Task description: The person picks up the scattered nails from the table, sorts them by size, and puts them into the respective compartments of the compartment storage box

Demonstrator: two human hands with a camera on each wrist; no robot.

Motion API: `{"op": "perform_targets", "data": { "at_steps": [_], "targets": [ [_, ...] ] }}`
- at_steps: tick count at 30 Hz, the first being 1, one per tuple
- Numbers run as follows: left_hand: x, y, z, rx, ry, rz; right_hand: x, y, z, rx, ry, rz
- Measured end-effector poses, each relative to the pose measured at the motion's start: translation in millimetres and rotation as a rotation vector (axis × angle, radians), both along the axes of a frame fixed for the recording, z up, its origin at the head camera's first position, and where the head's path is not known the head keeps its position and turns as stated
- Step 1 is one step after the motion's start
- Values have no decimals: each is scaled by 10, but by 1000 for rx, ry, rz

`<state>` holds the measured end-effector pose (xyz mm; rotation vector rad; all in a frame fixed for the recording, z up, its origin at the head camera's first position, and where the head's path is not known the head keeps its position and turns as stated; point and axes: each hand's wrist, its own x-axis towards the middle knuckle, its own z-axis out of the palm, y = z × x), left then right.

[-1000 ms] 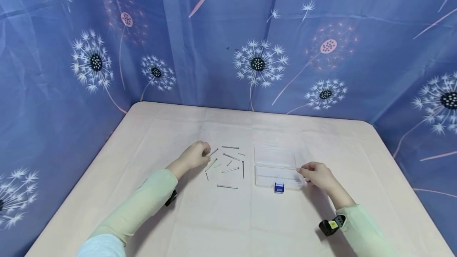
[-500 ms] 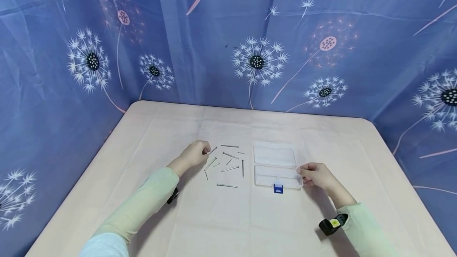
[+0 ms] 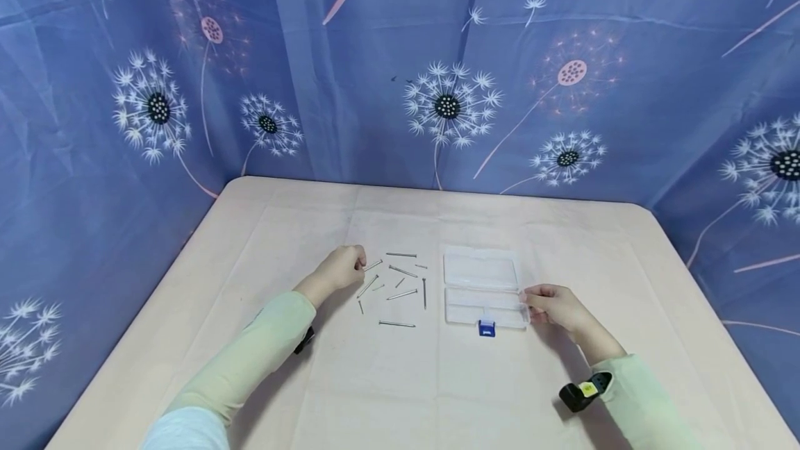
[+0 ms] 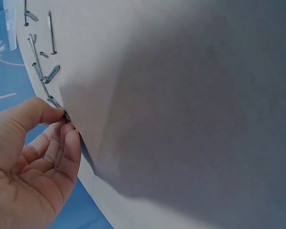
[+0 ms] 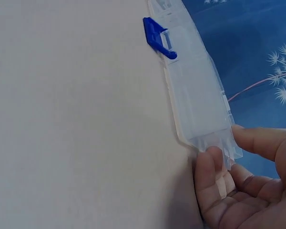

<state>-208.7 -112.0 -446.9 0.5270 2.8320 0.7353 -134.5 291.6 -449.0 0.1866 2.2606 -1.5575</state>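
Head view, item one: our left hand lies left of the desk's middle, its grip curled, thumb and forefinger pinching the near end of a nail that lies flat on the desk. Left wrist view confirms it: the left hand closes its thumb and fingertips on the nail's end at the surface.

Item two: loose nails, scattered flat just right of the left hand, between it and the box; long ones lie at mixed angles, with a few short ones among them. One long nail lies apart from the cluster, toward the desk's near edge.

Item three: clear plastic box, lying open near the desk's middle, its two shallow halves side by side, one toward the far edge and one toward the near edge. A blue latch sits on the near half's edge.

Item four: our right hand, at the box's right end, its grip closed on that end. Right wrist view shows the right hand with thumb above and fingers beneath the corner of the clear plastic box, the blue latch further along its side.

Item five: a black wrist device on the right sleeve; blue dandelion-print cloth behind the desk's far edge and along both sides.
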Motion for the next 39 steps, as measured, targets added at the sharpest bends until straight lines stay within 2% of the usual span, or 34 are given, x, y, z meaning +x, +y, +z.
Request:
{"op": "perform_targets", "data": {
  "at_steps": [6, 13, 23, 30, 39],
  "targets": [
    [-45, 50, 4, -43, -33, 16, 1, -15, 14, 3, 1, -20],
    [-34, 42, -38, -87, 34, -6, 19, -51, 20, -24, 5, -35],
    [-50, -14, -76, 37, 40, 40, 7, -65, 39, -33, 15, -42],
    [-72, -44, -80, 123, 36, 34, 16, -63, 27, -22, 16, -63],
    [-69, -76, -169, 259, 61, 6, 44, -72, 28, -61, 23, -102]
  ]
}}
